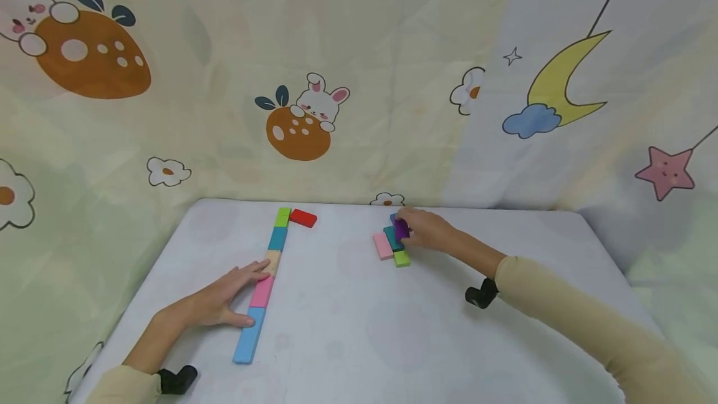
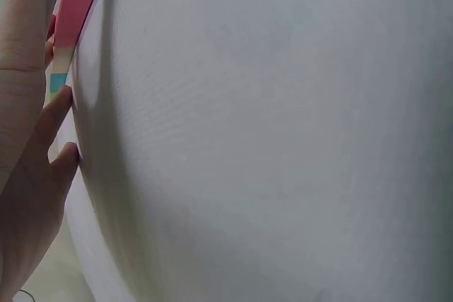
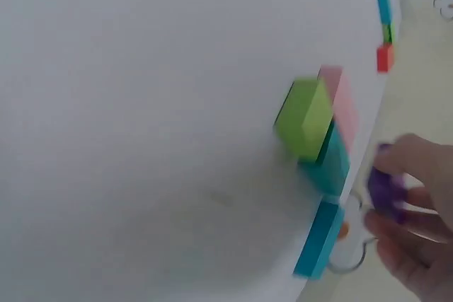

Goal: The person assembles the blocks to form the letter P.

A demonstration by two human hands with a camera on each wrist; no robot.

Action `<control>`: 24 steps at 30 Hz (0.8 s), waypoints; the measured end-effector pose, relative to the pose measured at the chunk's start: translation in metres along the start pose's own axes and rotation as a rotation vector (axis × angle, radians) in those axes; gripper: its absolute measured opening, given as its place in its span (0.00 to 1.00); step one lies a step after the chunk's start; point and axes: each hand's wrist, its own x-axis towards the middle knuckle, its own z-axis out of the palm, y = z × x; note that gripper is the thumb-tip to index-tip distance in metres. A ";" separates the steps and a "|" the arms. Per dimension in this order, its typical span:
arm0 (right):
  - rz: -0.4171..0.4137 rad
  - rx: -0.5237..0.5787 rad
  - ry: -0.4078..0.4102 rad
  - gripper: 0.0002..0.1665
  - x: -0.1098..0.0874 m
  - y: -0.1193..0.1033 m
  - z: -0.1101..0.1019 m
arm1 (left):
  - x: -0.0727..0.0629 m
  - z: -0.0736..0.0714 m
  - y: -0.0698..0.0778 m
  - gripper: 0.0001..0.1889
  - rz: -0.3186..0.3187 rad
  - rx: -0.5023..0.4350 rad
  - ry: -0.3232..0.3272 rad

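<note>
Head view, just right of centre in the lower half: your right hand (image 1: 423, 228) pinches the purple block (image 1: 401, 230) between thumb and fingers; the right wrist view shows it at the right edge, raised apart from the pile. Close under it in the head view lie the second teal block (image 1: 391, 237), the light pink block (image 1: 383, 246) to its left and the second lime block (image 1: 402, 259) below; your fingers partly cover the small blue block (image 1: 393, 218).

Left of centre, your left hand (image 1: 219, 298) is spread, fingertips on the beige block (image 1: 273, 260), thumb on the long blue block (image 1: 249, 336). These sit in a slanting row, end to end from the bottom: long blue, the pink block (image 1: 262, 292), beige, the teal block (image 1: 277, 239), the lime block (image 1: 283, 217). At its top right the red block (image 1: 303, 218) lies askew.

Beneath everything is your white table (image 1: 336, 329); printed cloth (image 1: 364, 36) fills the frame's upper half.
</note>
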 end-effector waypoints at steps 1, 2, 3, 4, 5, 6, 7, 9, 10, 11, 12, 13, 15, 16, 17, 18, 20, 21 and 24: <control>-0.019 0.006 0.034 0.31 0.003 -0.006 -0.001 | 0.000 0.000 0.000 0.45 -0.005 0.006 -0.001; -0.042 0.016 0.057 0.31 0.006 -0.012 0.000 | 0.000 -0.001 0.001 0.45 -0.004 0.017 -0.001; -0.065 0.034 0.064 0.32 0.010 -0.019 0.001 | 0.000 -0.001 0.001 0.45 -0.004 0.027 -0.001; -0.093 0.045 0.061 0.31 0.014 -0.025 0.003 | 0.000 -0.001 0.001 0.44 -0.004 0.029 -0.002; -0.126 0.058 0.048 0.31 0.019 -0.031 0.007 | 0.000 -0.001 0.001 0.44 -0.007 0.032 -0.003; -0.154 0.073 0.019 0.31 0.024 -0.037 0.010 | 0.000 -0.001 0.001 0.44 -0.011 0.033 -0.007; -0.184 0.088 -0.017 0.30 0.029 -0.043 0.014 | 0.000 -0.001 0.001 0.44 -0.014 0.028 -0.008; -0.236 0.076 -0.090 0.29 0.040 -0.053 0.025 | -0.001 -0.001 0.001 0.44 -0.014 0.016 -0.010; -0.260 0.058 -0.125 0.30 0.046 -0.058 0.030 | -0.002 -0.001 0.001 0.44 -0.012 0.006 -0.009; -0.275 0.053 -0.157 0.30 0.051 -0.062 0.034 | -0.002 -0.001 0.001 0.44 -0.012 0.001 -0.008; -0.278 0.049 -0.185 0.31 0.057 -0.067 0.038 | -0.002 -0.001 0.002 0.45 -0.012 -0.007 -0.007; -0.280 0.049 -0.203 0.31 0.062 -0.071 0.041 | -0.002 0.000 0.002 0.45 -0.012 -0.018 -0.007; -0.272 0.037 -0.221 0.32 0.073 -0.079 0.046 | -0.002 0.000 0.002 0.45 -0.005 -0.019 -0.003; -0.263 0.034 -0.220 0.33 0.078 -0.082 0.047 | -0.001 0.000 0.001 0.45 -0.009 -0.020 -0.004; -0.255 0.027 -0.213 0.32 0.083 -0.086 0.047 | -0.001 0.000 0.001 0.45 -0.017 -0.017 -0.004; -0.245 0.012 -0.205 0.32 0.088 -0.089 0.048 | -0.001 0.000 0.001 0.45 -0.027 -0.017 -0.007; -0.220 -0.020 -0.191 0.32 0.095 -0.094 0.048 | 0.000 0.000 0.002 0.45 -0.031 -0.001 -0.011; -0.208 -0.036 -0.186 0.32 0.098 -0.095 0.048 | 0.001 0.000 0.002 0.45 -0.050 0.001 -0.017; -0.180 -0.081 -0.183 0.33 0.104 -0.100 0.049 | 0.002 -0.001 0.003 0.45 -0.060 0.021 -0.025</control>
